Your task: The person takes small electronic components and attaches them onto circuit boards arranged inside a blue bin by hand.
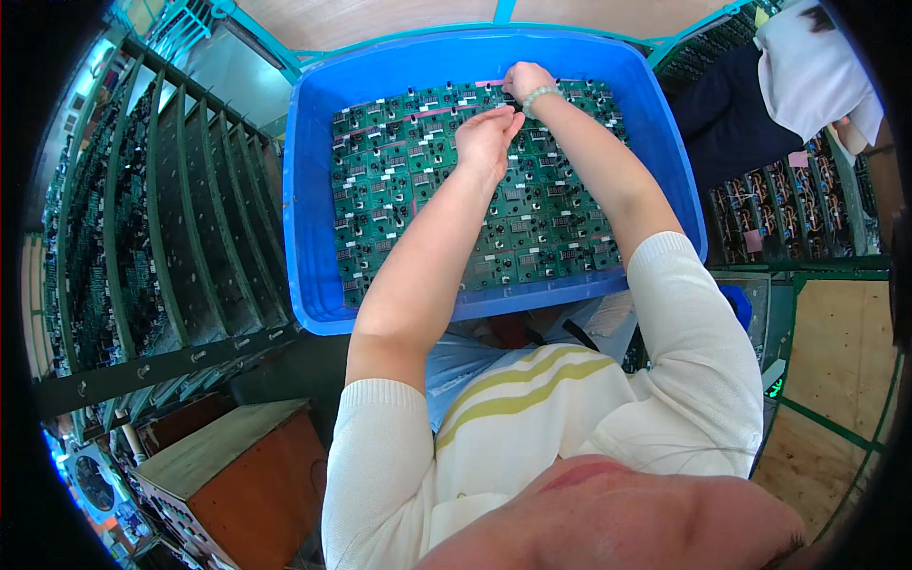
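Note:
A large blue plastic bin (313, 237) sits in front of me, filled with a flat layer of green circuit boards (532, 228) with black parts on them. My left hand (486, 138) hovers over the boards near the bin's far middle, fingers curled and pointing right. My right hand (525, 80) reaches to the far row of boards, fingers bent down onto a board edge there; a pale bead bracelet circles its wrist. Whether either hand grips a board is hidden by the fingers.
A dark rack (171, 218) of upright circuit boards stands at my left. A brown wooden box (252, 475) is at lower left. Another person in dark and white clothing (760, 85) works at upper right, beside more racked boards (788, 204).

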{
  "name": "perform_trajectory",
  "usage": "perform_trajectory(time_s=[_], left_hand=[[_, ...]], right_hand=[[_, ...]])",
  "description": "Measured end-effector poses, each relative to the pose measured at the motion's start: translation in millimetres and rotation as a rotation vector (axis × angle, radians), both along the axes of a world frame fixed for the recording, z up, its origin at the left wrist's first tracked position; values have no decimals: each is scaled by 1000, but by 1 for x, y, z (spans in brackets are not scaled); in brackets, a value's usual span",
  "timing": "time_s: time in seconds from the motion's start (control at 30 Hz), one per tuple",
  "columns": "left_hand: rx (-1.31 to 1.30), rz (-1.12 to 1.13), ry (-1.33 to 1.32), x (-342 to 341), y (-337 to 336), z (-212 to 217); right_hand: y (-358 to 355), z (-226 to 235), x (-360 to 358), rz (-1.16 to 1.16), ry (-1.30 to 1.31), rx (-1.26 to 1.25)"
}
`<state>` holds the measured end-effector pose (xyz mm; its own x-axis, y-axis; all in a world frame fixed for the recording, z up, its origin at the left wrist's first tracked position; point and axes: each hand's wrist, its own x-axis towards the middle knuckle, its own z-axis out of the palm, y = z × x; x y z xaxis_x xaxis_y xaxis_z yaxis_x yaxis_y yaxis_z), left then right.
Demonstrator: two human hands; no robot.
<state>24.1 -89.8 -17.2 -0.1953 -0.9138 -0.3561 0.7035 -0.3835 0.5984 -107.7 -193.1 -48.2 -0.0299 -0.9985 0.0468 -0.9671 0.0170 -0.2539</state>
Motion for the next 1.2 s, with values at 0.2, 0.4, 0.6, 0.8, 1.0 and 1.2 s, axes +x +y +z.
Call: perform_trajectory(time_s=[0.2, 0.4, 0.6, 0.8, 1.0, 1.2], left_hand=[[-20, -73, -50, -2, 5, 2], [-4, -110, -162, 2, 4, 1], [14, -151, -169, 4, 3, -2], [26, -140, -192, 6, 0, -6], [36, -149, -204, 4, -1, -7], [43, -127, -201, 6, -2, -12]], right_hand=[[-10, -7, 0, -38, 50, 52], [-4, -9, -17, 173, 33, -28], [-2, -11, -19, 117, -99, -28], [5, 5, -5, 170, 143, -10], [8, 2, -2, 355, 460, -101], [22, 14, -3, 224, 222, -221]])
